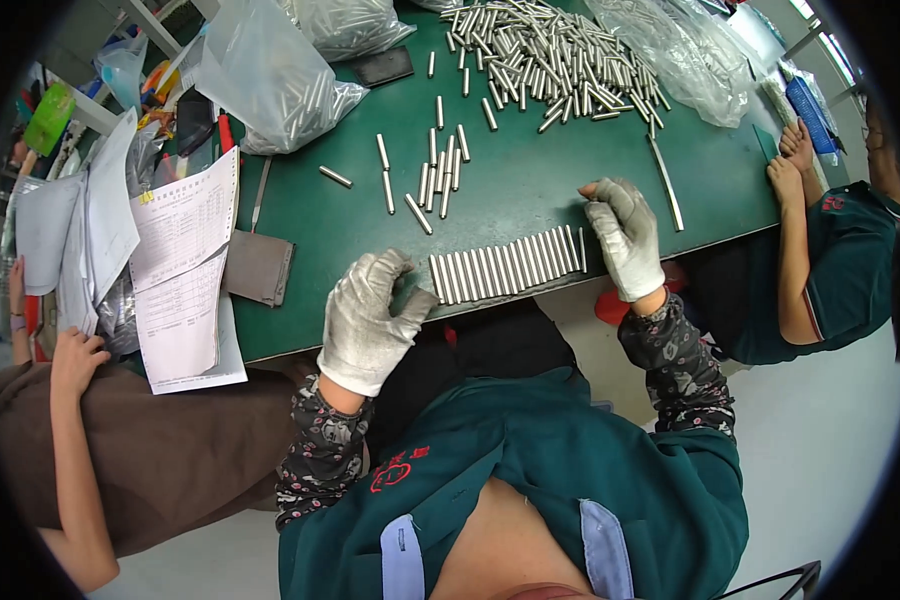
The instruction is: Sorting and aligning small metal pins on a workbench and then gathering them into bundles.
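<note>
A row of short steel pins lies side by side at the near edge of the green table. At the row's left end is my left hand, in a greyish-white glove, its thumb and fingers apart with nothing visible between them. My right hand, also gloved but with a bare fingertip showing, hovers just past the row's right end. Its fingers are loosely bent and apart, holding nothing I can see. Beyond the row, several loose pins are scattered, and a large heap of pins covers the far part of the table.
Clear bags of pins stand at the far left. Paper sheets and a dark flat block lie on the left. A thin metal strip rests on the right. Co-workers' arms show on both sides.
</note>
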Available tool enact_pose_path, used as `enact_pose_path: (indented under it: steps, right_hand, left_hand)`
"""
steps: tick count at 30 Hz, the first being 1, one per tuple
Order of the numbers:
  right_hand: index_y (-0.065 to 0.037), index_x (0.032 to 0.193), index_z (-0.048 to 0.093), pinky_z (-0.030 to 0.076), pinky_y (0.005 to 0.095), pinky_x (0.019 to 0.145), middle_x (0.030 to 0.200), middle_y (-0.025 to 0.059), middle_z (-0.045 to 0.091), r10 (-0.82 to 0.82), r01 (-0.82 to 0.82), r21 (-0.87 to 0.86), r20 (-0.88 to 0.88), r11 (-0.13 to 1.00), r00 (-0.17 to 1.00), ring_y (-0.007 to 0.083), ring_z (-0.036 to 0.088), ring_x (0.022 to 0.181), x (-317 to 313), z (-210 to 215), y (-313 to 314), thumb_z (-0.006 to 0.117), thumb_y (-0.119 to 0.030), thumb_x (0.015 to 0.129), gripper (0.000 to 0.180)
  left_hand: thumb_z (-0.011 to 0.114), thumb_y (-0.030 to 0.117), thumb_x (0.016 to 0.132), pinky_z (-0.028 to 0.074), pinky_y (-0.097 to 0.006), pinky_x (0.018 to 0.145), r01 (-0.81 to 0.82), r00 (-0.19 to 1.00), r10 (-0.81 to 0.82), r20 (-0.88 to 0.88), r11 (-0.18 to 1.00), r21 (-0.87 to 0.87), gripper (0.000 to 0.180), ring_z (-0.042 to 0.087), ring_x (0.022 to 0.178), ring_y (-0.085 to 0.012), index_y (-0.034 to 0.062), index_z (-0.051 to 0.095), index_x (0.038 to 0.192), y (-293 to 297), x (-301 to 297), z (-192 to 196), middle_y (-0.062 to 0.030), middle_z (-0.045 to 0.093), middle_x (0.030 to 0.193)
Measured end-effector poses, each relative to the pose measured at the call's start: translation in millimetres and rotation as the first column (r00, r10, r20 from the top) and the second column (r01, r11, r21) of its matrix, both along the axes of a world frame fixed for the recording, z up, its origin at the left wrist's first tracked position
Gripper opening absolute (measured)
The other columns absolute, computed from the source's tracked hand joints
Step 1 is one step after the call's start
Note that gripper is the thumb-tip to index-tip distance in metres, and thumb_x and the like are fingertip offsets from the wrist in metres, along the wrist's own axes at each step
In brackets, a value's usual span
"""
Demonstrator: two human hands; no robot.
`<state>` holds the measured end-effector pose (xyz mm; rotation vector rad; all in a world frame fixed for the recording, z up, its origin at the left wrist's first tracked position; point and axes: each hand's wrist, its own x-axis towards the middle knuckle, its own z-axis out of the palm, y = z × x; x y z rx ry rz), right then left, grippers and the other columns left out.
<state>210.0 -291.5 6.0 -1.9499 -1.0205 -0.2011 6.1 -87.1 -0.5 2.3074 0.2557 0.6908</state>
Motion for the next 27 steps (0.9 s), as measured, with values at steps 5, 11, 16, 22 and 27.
enact_pose_path:
  steps: [5,11,16,22,27]
  right_hand:
    - [0.001,0.107,0.059,0.043,0.0412,0.090,0.105,0.0213,0.058,0.277,-0.272,-0.108,0.044,0.956,0.960,0.0379,0.054,0.103,-8.6,-5.6,7.1,0.054,-0.023,0.085,0.033]
    - [0.000,0.103,0.061,0.040,0.0455,0.095,0.108,0.0202,0.059,0.247,-0.234,-0.146,0.078,0.961,0.966,0.0401,0.052,0.108,-21.7,-13.2,18.5,0.054,-0.024,0.084,0.031]
    - [-0.001,0.097,0.063,0.042,0.0454,0.094,0.101,0.0150,0.062,0.195,-0.186,-0.082,0.129,0.979,0.972,0.0358,0.056,0.102,-32.8,-6.8,40.1,0.058,-0.018,0.081,0.024]
    - [0.000,0.096,0.062,0.044,0.0449,0.083,0.094,0.0163,0.061,0.226,-0.226,0.012,-0.032,0.974,0.974,0.0358,0.057,0.094,-55.9,-6.0,75.1,0.056,-0.013,0.076,0.024]
    - [-0.001,0.091,0.062,0.043,0.0428,0.077,0.087,0.0142,0.061,0.169,-0.165,-0.048,0.102,0.985,0.980,0.0342,0.056,0.084,-63.6,-5.1,55.7,0.059,-0.016,0.074,0.022]
  left_hand:
    - [0.074,0.012,0.068,0.045,-0.032,0.055,-0.003,0.966,0.040,-0.256,0.990,0.143,0.038,0.054,0.059,-0.0192,0.0047,0.055,0.100,-8.3,1.0,15.7,-0.0061,0.052,0.067]
    - [0.075,0.023,0.070,0.048,-0.037,0.057,0.018,0.944,0.050,-0.327,0.979,0.202,0.036,0.063,0.066,-0.0280,0.0066,0.056,0.097,-22.8,24.1,4.9,-0.0103,0.062,0.072]
    - [0.069,0.025,0.076,0.051,-0.041,0.060,0.040,0.917,0.031,-0.398,0.985,0.168,0.036,0.064,0.069,-0.0309,0.0073,0.055,0.103,-28.8,48.2,17.6,-0.0122,0.065,0.077]
    - [0.053,0.017,0.081,0.050,-0.043,0.053,0.032,0.969,0.026,-0.244,0.972,0.231,0.029,0.062,0.061,-0.0324,0.0033,0.051,0.106,-23.1,52.6,3.3,-0.0140,0.062,0.069]
    - [0.048,0.012,0.081,0.048,-0.049,0.065,0.074,0.983,-0.097,-0.155,0.986,-0.152,0.035,0.060,0.076,-0.0405,0.0012,0.046,0.114,-41.4,42.5,5.3,-0.0222,0.062,0.082]
